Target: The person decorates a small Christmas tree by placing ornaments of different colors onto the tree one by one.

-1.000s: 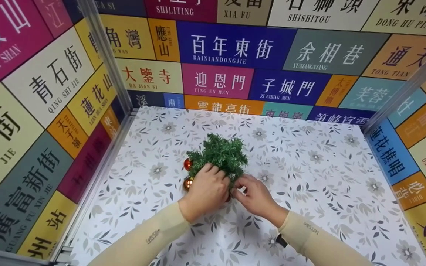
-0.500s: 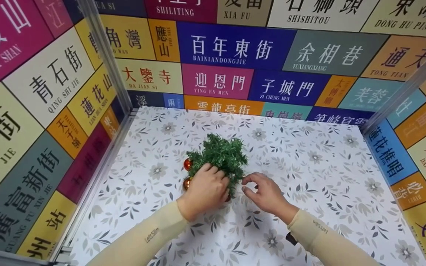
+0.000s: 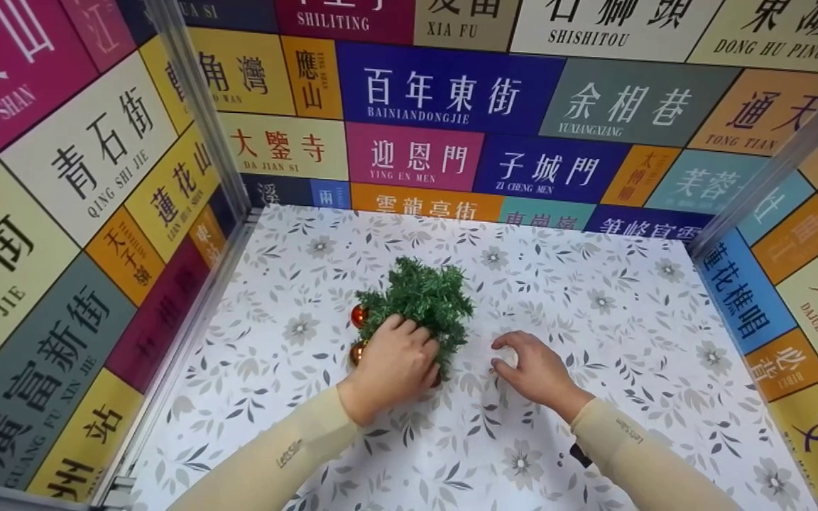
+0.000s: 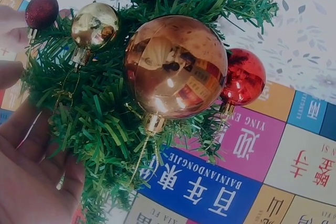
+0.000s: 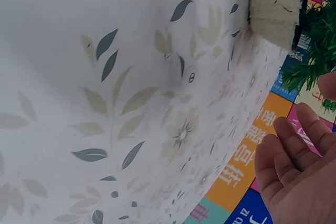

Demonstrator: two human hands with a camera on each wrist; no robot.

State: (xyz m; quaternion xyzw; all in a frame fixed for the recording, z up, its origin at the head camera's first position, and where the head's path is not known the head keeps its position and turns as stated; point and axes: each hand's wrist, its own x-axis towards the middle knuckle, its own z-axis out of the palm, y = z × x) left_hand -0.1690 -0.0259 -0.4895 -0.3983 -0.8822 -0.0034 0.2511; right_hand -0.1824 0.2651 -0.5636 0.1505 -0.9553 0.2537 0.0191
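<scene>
A small artificial Christmas tree point(image 3: 427, 287) stands mid-table, with baubles hung on it. My left hand point(image 3: 393, 362) holds its branches from the near side, fingers curled in among the green needles. The left wrist view shows a large copper bauble point(image 4: 176, 66), a gold one point(image 4: 95, 27), a shiny red one point(image 4: 244, 77) and a dark red glittery one point(image 4: 42, 11). To the right of the tree and apart from it, my right hand point(image 3: 544, 372) hovers with loosely bent fingers and nothing in them. The tree's pale, rough-covered base point(image 5: 275, 14) appears in the right wrist view.
A white cloth with grey leaves and flowers point(image 3: 295, 411) covers the table. Colourful panels with place names point(image 3: 451, 85) wall it in at the back and both sides, with metal posts point(image 3: 203, 106) at the corners.
My right hand has let go of the tree's right side and drawn away to the right, its fingers parting. The left hand has stayed on the tree.
</scene>
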